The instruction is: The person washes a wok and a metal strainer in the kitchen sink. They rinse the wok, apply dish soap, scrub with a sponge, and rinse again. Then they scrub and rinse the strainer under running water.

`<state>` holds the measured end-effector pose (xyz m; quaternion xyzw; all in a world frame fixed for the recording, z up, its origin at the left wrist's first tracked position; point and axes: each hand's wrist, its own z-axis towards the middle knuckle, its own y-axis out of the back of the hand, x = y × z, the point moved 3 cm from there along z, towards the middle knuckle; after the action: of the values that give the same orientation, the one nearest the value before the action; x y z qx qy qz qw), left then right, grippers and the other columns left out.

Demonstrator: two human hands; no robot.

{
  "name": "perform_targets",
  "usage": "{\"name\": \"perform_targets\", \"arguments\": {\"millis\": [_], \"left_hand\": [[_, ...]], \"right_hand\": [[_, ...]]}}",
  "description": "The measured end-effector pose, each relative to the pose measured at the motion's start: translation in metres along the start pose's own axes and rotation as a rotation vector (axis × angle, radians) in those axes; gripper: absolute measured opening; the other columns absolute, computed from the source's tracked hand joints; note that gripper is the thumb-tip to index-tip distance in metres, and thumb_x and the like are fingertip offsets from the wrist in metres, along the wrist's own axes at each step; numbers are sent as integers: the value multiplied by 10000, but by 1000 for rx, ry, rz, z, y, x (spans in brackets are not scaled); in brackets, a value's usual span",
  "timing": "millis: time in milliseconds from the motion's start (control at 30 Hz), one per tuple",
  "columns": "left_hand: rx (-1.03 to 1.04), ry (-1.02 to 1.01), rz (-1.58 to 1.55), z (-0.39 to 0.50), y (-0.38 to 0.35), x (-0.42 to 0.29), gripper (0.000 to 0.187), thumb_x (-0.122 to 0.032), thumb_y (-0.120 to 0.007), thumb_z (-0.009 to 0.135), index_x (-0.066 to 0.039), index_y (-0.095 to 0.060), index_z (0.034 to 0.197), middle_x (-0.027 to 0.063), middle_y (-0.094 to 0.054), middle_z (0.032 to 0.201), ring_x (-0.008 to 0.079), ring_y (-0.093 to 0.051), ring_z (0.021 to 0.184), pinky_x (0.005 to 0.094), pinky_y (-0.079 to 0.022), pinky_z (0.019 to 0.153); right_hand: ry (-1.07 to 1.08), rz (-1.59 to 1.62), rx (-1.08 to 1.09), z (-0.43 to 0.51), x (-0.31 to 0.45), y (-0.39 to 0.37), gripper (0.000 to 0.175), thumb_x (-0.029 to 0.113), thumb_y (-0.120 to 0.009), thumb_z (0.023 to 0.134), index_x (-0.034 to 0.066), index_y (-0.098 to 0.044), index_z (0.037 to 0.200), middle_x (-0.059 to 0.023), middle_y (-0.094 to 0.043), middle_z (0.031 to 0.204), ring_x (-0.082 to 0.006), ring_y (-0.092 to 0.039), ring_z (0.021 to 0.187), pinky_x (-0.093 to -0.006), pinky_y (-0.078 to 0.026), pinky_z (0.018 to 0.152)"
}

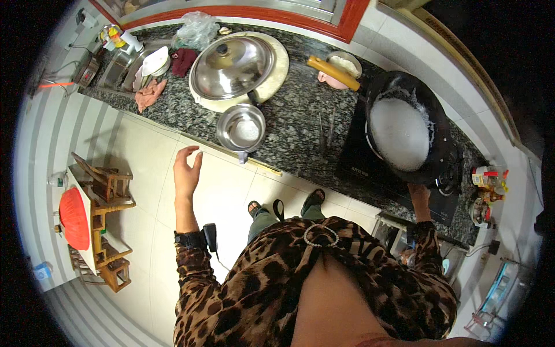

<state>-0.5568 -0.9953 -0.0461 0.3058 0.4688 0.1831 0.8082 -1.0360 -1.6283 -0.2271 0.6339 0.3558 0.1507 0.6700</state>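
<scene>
My left hand (187,171) is raised over the floor in front of the counter, thumb and fingers apart, with nothing in it. Closest to it is a small stainless steel saucepan (241,130) at the counter's front edge. My right hand (419,200) reaches to the near side of a black wok (373,130); the wok's rim hides its fingers, so I cannot see what they grip. Whitish, frothy liquid (401,136) lies in the wok, which sits over a black glass cooktop (360,167). Its wooden handle (334,73) points to the far left, partly covering a pink bowl (334,82) of white contents.
A domed steel lid (234,67) rests on a round pale board (279,56). Two slender utensils (321,130) lie beside the cooktop. Cloths (150,94), white bowls (156,61) and a sink (117,71) are leftward. Jars (481,212) stand at right; a table (80,171) with chairs is left.
</scene>
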Motion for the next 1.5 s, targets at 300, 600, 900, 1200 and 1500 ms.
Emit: {"name": "perform_targets", "arguments": {"millis": [300,600,900,1200,1500], "left_hand": [[-72,200,-53,-67,114,134,233,-113,-650,832,-41,-609,1050,117,-607,1031,246,-568,956,344,-456,851],[-151,463,38,-141,169,175,225,-139,-647,838,-42,-612,1037,138,-596,1034,268,-580,955,366,-469,835],[-410,896,287,-281,233,152,189,-135,-648,828,-40,-614,988,133,-589,968,260,-581,883,365,-476,782],[-310,895,204,-268,220,187,180,-129,-625,853,-27,-602,999,124,-591,958,241,-590,865,355,-482,781],[68,432,44,-124,172,292,216,-162,-590,899,7,-593,1033,137,-586,990,247,-574,905,350,-469,821]], "right_hand": [[369,954,686,-37,251,202,333,263,-536,940,23,-573,1168,-114,-622,1084,-181,-581,982,-324,-465,859],[864,755,-152,151,573,433,432,300,-616,878,45,-529,1216,-180,-578,1150,-285,-585,1026,-365,-472,849],[571,534,-102,314,714,407,633,345,-690,770,62,-433,1275,-274,-488,1221,-430,-553,1059,-475,-487,870],[846,855,-405,246,672,525,413,319,-672,701,17,-639,981,-187,-647,898,-333,-622,869,-405,-496,734],[575,906,-656,116,403,558,477,358,-689,692,61,-636,1062,-152,-665,980,-291,-635,892,-361,-492,809]]}}
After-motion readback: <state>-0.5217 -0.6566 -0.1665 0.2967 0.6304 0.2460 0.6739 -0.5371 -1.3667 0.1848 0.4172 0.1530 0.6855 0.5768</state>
